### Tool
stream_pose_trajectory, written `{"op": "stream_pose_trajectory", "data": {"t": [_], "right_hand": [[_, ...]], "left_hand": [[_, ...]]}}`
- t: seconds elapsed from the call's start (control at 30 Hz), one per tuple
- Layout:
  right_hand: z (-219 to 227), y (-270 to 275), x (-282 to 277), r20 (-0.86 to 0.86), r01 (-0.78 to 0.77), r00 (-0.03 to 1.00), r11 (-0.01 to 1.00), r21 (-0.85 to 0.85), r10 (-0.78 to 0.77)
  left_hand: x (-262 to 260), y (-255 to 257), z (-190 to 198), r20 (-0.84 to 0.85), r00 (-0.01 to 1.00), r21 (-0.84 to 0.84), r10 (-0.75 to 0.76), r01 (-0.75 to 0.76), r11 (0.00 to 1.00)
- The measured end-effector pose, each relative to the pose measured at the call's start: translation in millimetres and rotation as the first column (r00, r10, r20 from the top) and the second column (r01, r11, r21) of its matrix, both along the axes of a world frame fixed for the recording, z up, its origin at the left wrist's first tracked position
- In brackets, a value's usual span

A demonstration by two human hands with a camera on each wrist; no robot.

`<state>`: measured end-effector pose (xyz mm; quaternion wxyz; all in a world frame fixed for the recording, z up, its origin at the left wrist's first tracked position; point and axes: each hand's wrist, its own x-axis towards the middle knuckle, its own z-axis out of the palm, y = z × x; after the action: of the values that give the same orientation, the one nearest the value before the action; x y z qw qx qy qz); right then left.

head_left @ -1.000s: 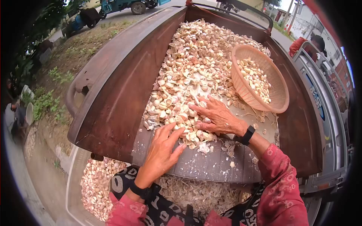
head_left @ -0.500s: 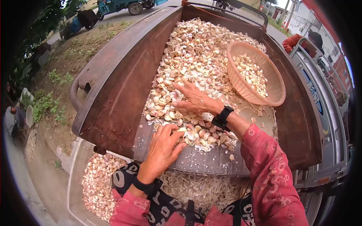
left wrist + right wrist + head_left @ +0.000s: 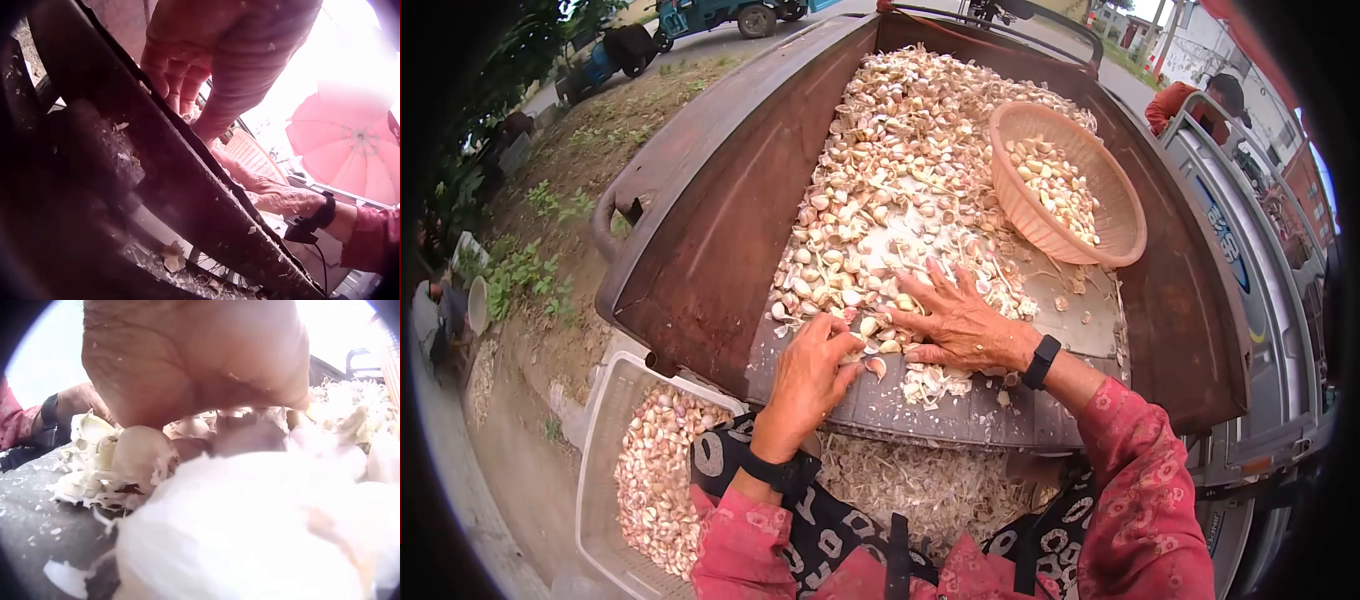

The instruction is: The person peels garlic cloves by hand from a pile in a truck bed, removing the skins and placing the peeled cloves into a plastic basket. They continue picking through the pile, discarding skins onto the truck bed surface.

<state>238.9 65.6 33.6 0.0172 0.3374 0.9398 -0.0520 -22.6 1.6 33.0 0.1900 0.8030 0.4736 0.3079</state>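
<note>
I've the right grip (image 3: 965,325) spread over garlic cloves (image 3: 870,180), likely to corral them; left grip (image 3: 805,372), can't tell.

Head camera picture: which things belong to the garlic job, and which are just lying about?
Probably for the job:
garlic pile
left hand
right hand
pink basket
pale crate

Probably just around:
teal vehicle
green plants
</note>
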Motion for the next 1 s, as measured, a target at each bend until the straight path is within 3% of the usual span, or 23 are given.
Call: {"op": "stream_pose_trajectory", "data": {"t": [0.17, 0.23, 0.33, 0.4, 0.43, 0.5, 0.53, 0.57, 0.63, 0.73, 0.9, 0.97, 1.0], "right_hand": [[2, -32, 52, 0.032, 0.119, 0.992, 0.992, 0.034, -0.12], [12, -41, 67, 0.128, 0.165, 0.978, 0.986, -0.011, -0.162], [37, -39, 77, 0.072, 0.269, 0.963, 0.942, -0.202, -0.26], [43, -34, 75, -0.139, 0.24, 0.958, 0.967, -0.084, -0.25], [43, -27, 66, -0.137, 0.243, 0.958, 0.966, -0.088, -0.253], [40, -7, 37, -0.398, 0.163, 0.897, 0.981, -0.103, -0.191], [36, -2, 18, -0.467, 0.145, 0.874, 0.989, -0.011, -0.134], [28, 5, 5, -0.45, 0.203, 0.864, 0.974, -0.102, -0.227], [7, 18, -10, -0.359, 0.2, 0.908, 0.976, -0.086, -0.217], [-4, 19, -16, -0.414, 0.169, 0.893, 0.984, -0.062, -0.179], [10, -11, -3, -0.574, 0.165, 0.79, 0.977, -0.138, -0.214], [24, -31, 7, -0.577, 0.174, 0.793, 0.98, -0.091, -0.195], [30, -43, 13, -0.587, 0.19, 0.762, 0.961, -0.2, -0.273]], "left_hand": [[1, -7, -6, 0.054, 0.999, -0.022, 0.009, -0.007, 1.0], [1, -8, -8, 0.083, 0.997, -0.036, 0.008, -0.005, 0.999], [1, -8, -6, 0.078, 0.997, 0.036, -0.022, 0.02, 0.999], [6, -11, 1, 0.116, 0.993, -0.058, 0.013, -0.006, 0.998], [9, -9, 2, 0.117, 0.993, -0.063, 0.01, -0.003, 0.998], [14, -4, 5, 0.159, 0.985, -0.026, 0.063, -0.06, 0.998], [14, -1, 4, 0.158, 0.985, -0.025, 0.066, -0.063, 0.998], [14, 2, 3, 0.159, 0.984, -0.014, 0.076, -0.075, 0.997], [13, 7, 1, 0.158, 0.984, -0.006, 0.089, -0.089, 0.996], [12, 11, -2, 0.167, 0.982, 0.037, 0.09, -0.098, 0.995], [15, 12, 0, 0.15, 0.983, 0.017, 0.108, -0.112, 0.994], [18, 12, 0, 0.135, 0.986, 0.013, 0.097, -0.099, 0.995], [19, 14, -4, 0.096, 0.991, 0.059, 0.093, -0.099, 0.993]]}}
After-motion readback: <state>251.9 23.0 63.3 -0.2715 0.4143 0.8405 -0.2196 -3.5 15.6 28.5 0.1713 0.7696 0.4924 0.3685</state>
